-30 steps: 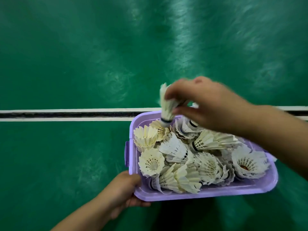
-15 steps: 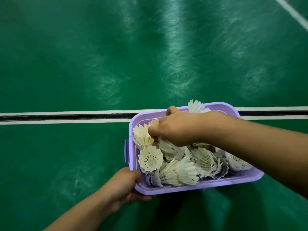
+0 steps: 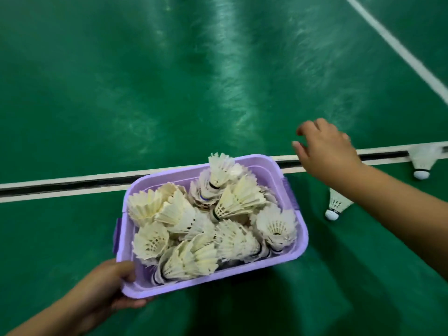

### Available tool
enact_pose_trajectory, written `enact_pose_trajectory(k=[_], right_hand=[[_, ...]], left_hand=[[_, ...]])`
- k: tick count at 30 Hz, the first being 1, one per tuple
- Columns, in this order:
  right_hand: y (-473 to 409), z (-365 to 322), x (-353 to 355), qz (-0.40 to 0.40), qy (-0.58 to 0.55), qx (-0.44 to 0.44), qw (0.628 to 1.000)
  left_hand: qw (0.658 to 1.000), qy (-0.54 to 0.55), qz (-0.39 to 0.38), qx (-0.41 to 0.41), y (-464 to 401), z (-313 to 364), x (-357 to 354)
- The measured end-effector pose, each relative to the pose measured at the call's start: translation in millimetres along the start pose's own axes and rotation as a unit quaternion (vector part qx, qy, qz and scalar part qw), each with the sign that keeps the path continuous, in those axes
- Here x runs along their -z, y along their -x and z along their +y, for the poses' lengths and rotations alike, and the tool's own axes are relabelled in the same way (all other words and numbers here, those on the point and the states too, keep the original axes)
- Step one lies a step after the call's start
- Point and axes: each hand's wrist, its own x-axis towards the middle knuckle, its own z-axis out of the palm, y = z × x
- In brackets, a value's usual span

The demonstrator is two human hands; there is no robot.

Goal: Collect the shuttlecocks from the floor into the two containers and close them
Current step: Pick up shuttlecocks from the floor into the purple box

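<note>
Left hand point(image 3: 101, 289) grips the box point(image 3: 274, 177) corner, thumb over the rim. Right hand point(image 3: 329, 151) hovers empty, fingers point(image 3: 304, 128) loosely spread. Box heaped with shuttlecocks point(image 3: 208, 221); two more point(image 3: 335, 204) on the floor point(image 3: 145, 81).

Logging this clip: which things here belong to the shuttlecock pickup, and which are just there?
Job:
purple container, heaped with shuttlecocks
near shuttlecock on floor
far shuttlecock on floor
left hand holding container
right hand, empty

Just there:
court lines
green floor

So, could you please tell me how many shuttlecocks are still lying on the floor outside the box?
2 white feathered shuttlecocks: one beside the right forearm, right of the purple plastic box; one farther right on the court line. Others may lie outside the view.
</note>
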Motion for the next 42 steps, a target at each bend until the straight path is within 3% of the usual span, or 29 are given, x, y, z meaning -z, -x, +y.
enact_pose_trajectory(k=[2,3,5,7,11,14,17,19,21,24,27,30,33,35,37,39,40,42], right_hand=[[15.1,50.4,-21.0,-0.168,0.075,-0.147,0.972],[26.7,70.5,-30.6,-0.227,0.065,-0.18,0.955],[49.7,104.1,-50.2,-0.272,-0.009,-0.191,0.943],[67.7,127.8,-59.8,-0.236,-0.089,-0.21,0.944],[61.4,131.8,-27.0,0.005,-0.262,-0.246,0.933],[55.2,96.8,22.2,0.096,-0.405,-0.117,0.902],[67.7,48.0,53.8,0.026,-0.429,0.063,0.901],[75.3,25.2,55.9,0.013,-0.297,0.204,0.933],[76.2,12.4,48.1,0.022,-0.129,0.326,0.936],[71.7,3.8,33.3,-0.033,0.017,0.388,0.921],[69.8,-21.5,28.8,-0.158,0.111,0.415,0.889],[66.0,-33.7,17.4,-0.268,0.14,0.388,0.871],[67.9,-20.3,21.5,-0.265,-0.018,0.33,0.906],[65.8,2.1,33.3,-0.219,-0.186,0.248,0.925],[53.6,38.8,39.1,-0.06,-0.262,0.176,0.947],[29.8,92.2,28.2,0.055,-0.175,0.056,0.981],[16.9,124.7,21.5,0.043,-0.096,-0.034,0.994],[-1.0,188.4,2.5,-0.067,0.003,-0.197,0.978]], left_hand=[[0.999,0.001,0.044,0.015,2.0,0.2,12.9],[0.998,-0.002,0.065,0.025,1.0,0.6,16.2],[0.995,-0.015,0.087,0.036,-3.0,-1.4,16.8],[0.997,-0.016,0.066,0.031,-3.7,3.2,5.0],[1.0,-0.029,-0.002,0.004,6.0,18.5,-33.1],[0.998,-0.018,-0.047,-0.025,15.7,30.2,-61.6],[0.995,-0.006,-0.095,-0.035,23.2,37.7,-85.5],[0.992,-0.003,-0.124,-0.03,26.6,38.8,-95.6],[0.991,-0.001,-0.133,-0.024,28.2,38.9,-99.7],[0.991,0.001,-0.132,-0.019,32.9,40.6,-101.0],[0.992,-0.01,-0.121,-0.018,36.0,38.7,-94.5],[0.993,-0.019,-0.114,-0.016,35.2,36.4,-96.9],[0.995,-0.002,-0.102,-0.004,37.7,41.1,-103.7],[0.995,0.012,-0.099,-0.005,42.1,44.4,-112.1],[0.995,0.042,-0.092,0.0,44.7,52.1,-124.3],[0.995,0.047,-0.088,0.004,43.4,58.9,-133.1],[0.996,0.04,-0.085,0.006,41.3,63.7,-137.8],[0.996,0.009,-0.086,0.0,35.3,72.8,-147.2]])
